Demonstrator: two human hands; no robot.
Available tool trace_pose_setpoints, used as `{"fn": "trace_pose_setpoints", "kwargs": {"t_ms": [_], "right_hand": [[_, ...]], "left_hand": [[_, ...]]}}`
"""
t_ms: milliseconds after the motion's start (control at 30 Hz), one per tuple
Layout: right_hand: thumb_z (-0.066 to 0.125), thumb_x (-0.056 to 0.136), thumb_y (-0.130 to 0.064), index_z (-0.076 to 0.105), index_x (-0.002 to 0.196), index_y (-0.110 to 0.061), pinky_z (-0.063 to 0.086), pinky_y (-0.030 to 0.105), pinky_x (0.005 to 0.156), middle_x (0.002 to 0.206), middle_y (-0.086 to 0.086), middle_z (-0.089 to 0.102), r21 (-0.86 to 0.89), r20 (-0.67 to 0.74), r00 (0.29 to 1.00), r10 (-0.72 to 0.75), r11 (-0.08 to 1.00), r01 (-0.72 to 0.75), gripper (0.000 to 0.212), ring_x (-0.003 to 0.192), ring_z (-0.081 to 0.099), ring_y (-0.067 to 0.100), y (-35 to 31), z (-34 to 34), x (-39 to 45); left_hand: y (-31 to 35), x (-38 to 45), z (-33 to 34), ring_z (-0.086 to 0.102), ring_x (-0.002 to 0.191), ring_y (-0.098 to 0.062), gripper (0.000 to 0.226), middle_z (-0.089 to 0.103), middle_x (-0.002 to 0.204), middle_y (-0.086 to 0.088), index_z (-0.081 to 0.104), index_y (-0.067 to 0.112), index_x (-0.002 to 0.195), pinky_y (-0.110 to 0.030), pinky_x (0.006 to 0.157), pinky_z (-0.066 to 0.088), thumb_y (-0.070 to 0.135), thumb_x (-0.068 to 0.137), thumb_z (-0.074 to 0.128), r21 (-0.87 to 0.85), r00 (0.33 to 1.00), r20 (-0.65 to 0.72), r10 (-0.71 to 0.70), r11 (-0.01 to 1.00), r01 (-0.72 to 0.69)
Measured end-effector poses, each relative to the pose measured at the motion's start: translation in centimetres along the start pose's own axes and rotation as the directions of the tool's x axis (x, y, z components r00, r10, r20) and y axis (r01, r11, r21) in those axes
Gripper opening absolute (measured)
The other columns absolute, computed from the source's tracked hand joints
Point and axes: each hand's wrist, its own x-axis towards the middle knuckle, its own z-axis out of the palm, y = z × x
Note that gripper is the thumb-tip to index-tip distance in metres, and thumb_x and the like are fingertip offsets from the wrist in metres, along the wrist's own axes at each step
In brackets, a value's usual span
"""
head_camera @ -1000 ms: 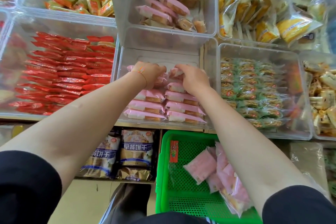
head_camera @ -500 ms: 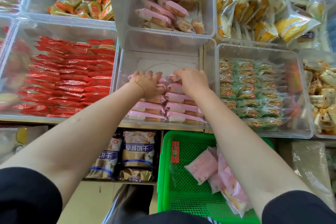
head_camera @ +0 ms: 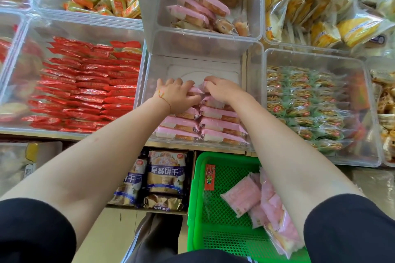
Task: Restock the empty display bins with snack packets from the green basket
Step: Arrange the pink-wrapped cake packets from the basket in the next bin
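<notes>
A clear display bin [head_camera: 254,92] in the middle of the shelf holds two rows of pink snack packets [head_camera: 220,128]; its back half shows bare floor. My left hand [head_camera: 177,95] and my right hand [head_camera: 222,89] lie side by side on the rearmost pink packets, fingers bent down over them and pressing them. Whether either hand grips a packet I cannot tell. Below the shelf, a green basket [head_camera: 196,198] holds several more pink packets [head_camera: 243,196], partly hidden under my right arm.
Full clear bins surround the middle one: red packets [head_camera: 85,85] on the left, green-wrapped snacks [head_camera: 305,104] on the right, orange packets [head_camera: 106,0], another bin with pink packets [head_camera: 198,10] and yellow bags [head_camera: 316,13] behind. Biscuit bags [head_camera: 164,173] stand under the shelf.
Both hands have stayed on the rear pink packets, shifting only slightly within the bin. The view has drifted a little; the basket's contents look the same.
</notes>
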Motion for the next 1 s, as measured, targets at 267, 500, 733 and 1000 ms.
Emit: {"fn": "trace_pose_setpoints", "kwargs": {"t_ms": [267,500,733,1000], "right_hand": [[0.031,0.099,-0.038,0.062,0.106,-0.016,0.037,0.034,0.079,0.116,0.007,0.062,-0.105,0.116,0.989,0.089,0.991,-0.077,0.039,0.092,0.049,0.027,0.1,-1.2,1.6],[0.013,0.099,-0.048,0.054,0.134,-0.03,0.037,0.049,0.108,0.143,0.009,0.054,-0.116,0.047,0.997,0.06,0.992,-0.055,0.057,0.126,0.05,0.03,0.8,1.4,0.9],[0.008,0.095,-0.071,0.051,0.139,-0.026,0.042,0.045,0.101,0.141,0.006,0.056,-0.164,0.007,0.998,0.063,0.985,-0.061,0.076,0.128,0.051,0.029,2.0,1.0,-0.1],[0.009,0.096,-0.069,0.053,0.138,-0.03,0.043,0.045,0.1,0.138,0.008,0.058,-0.148,-0.032,0.996,0.084,0.985,-0.087,0.072,0.126,0.053,0.03,1.9,1.2,-0.6]], "left_hand": [[-0.4,-1.6,3.2,0.026,0.142,-0.03,0.074,0.035,0.153,-0.004,0.028,0.034,0.146,-0.057,0.118,0.008,0.075,0.086,0.019,0.021,0.979,-0.197,0.052,0.999,-0.049],[-0.7,-1.0,3.1,0.04,0.127,-0.029,0.08,0.047,0.141,-0.004,0.034,0.03,0.142,-0.052,0.108,0.023,0.077,0.082,0.011,0.096,0.973,-0.214,0.087,0.993,-0.067],[1.2,-5.1,1.9,0.004,0.151,-0.032,0.12,0.01,0.164,-0.011,0.01,0.027,0.155,-0.059,0.119,0.003,0.1,0.06,0.02,0.016,0.969,-0.078,0.234,0.972,-0.233],[3.8,-7.6,1.6,-0.005,0.151,-0.035,0.134,0.0,0.164,-0.013,-0.002,0.021,0.157,-0.058,0.12,0.001,0.1,0.054,0.033,0.029,0.946,-0.054,0.32,0.947,-0.319]]}}
